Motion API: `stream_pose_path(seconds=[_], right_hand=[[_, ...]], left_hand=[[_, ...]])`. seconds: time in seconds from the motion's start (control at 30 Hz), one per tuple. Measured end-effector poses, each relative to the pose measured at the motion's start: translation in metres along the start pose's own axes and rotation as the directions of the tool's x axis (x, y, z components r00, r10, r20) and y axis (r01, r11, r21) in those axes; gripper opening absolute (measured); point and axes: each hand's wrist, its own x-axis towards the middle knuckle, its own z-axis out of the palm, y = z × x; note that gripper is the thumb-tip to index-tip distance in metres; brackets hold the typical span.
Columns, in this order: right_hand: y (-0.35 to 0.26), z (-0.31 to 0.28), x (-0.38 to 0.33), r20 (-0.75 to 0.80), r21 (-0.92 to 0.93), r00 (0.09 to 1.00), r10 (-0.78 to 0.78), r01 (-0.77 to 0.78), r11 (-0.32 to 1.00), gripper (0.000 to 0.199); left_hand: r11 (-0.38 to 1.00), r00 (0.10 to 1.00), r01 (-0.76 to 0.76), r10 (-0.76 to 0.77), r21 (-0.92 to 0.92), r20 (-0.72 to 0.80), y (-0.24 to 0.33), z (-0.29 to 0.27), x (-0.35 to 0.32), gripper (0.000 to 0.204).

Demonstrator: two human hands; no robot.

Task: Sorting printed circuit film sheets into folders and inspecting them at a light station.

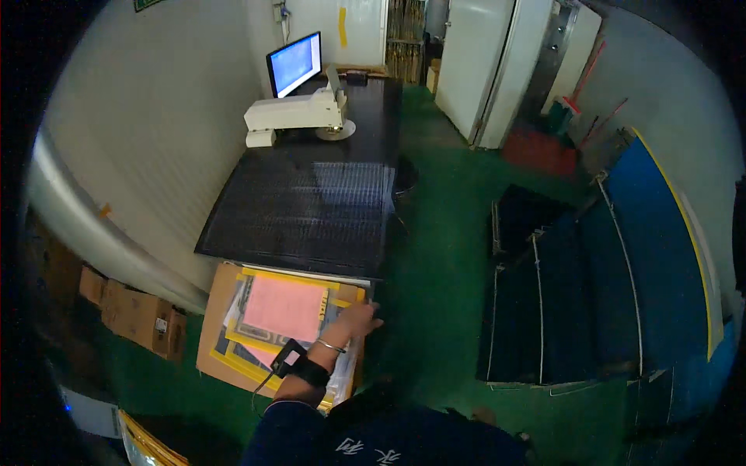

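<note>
While only one of the hands (355,320) shows, it rests flat, unclenched, on the paper stack (287,318).

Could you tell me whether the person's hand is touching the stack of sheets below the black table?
Touching. The head view shows the left hand lying flat on the right edge of the stack of sheets, no gap visible.

Matt pink paper sheet (285,307) lies on glossy plastic sleeves (342,373) and brown cardboard (217,311); the black table (311,210) looks ribbed, the green floor (435,311) faintly glossy.
</note>
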Motion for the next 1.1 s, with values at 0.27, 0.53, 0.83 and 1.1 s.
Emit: stream_pose_path(seconds=[0.27,0.53,0.83,1.1], right_hand=[[-0.262,0.053,0.146,0.198,0.313,0.954,-0.223,0.154,0.937,0.022],[-0.453,0.149,0.210,0.457,0.444,0.710,-0.536,0.340,0.829,0.025],[-0.713,0.205,0.290,0.277,-0.006,0.528,-0.803,0.837,0.548,0.025],[-0.814,0.250,0.350,0.480,-0.641,0.407,-0.777,0.768,0.007,0.069]], left_hand=[[0.953,0.925,0.275,-0.298,-0.125,-0.237,-0.047,-0.013,-0.003,0.055],[0.864,0.741,0.441,-0.503,-0.241,-0.446,-0.075,0.003,0.007,0.085],[0.672,0.446,0.601,-0.732,-0.433,-0.516,-0.049,-0.004,0.022,0.097],[0.422,0.199,0.205,-0.902,-0.883,-0.384,-0.037,0.016,0.049,0.079]])
